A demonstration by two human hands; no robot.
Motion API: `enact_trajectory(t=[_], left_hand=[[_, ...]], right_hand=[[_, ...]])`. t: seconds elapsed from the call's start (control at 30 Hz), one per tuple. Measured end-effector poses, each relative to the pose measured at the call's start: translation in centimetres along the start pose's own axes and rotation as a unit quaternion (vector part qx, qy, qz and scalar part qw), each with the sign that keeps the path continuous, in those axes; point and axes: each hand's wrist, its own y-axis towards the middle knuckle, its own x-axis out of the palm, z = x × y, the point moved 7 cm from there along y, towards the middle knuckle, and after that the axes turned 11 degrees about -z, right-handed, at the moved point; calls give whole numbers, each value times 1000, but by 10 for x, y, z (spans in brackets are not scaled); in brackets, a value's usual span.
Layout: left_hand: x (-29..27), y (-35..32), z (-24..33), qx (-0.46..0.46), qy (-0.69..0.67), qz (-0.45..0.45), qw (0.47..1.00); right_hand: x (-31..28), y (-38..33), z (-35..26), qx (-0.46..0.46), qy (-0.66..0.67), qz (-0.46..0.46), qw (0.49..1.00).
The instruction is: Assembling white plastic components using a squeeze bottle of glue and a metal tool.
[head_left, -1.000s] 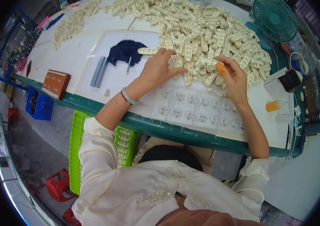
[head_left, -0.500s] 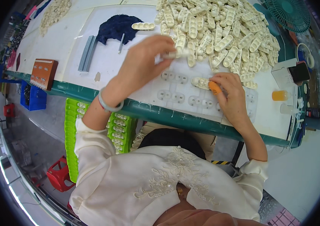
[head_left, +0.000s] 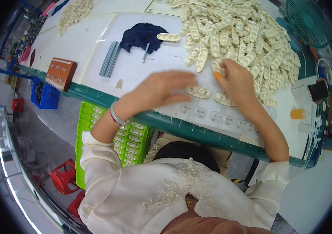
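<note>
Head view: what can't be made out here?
- Left hand: motion-blurred; whether it holds anything cannot be told.
- Right hand: fingertips buried in the pile of cream plastic pieces; grip unclear.
- Fan: cut off by the upper picture edge.
- Small items by the orange cup: too small.

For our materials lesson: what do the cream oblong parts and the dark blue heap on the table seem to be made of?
Cream oblong parts: probably moulded plastic, matte, identical shapes with round recesses. Dark blue heap: likely cloth or fibre, fuzzy, irregular edge. Neither is certain from here.
</note>
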Motion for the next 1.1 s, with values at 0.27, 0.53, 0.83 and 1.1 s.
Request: enact_trajectory(t=[0.27, 0.53, 0.83, 1.1], left_hand=[[-44, 29, -111, -85, 265, 33, 960], [-47, 24, -52, -124, 25, 64, 990], [24, -9, 15, -242, -269, -92, 928], [22, -7, 17, -107, -9, -13, 994]], right_hand=[[-64, -62, 29, 25, 119, -7, 993], [-60, -122, 20, -131, -93, 73, 984], [-72, -146, 45, -59, -7, 102, 993], [-73, -153, 58, -11, 64, 118, 991]])
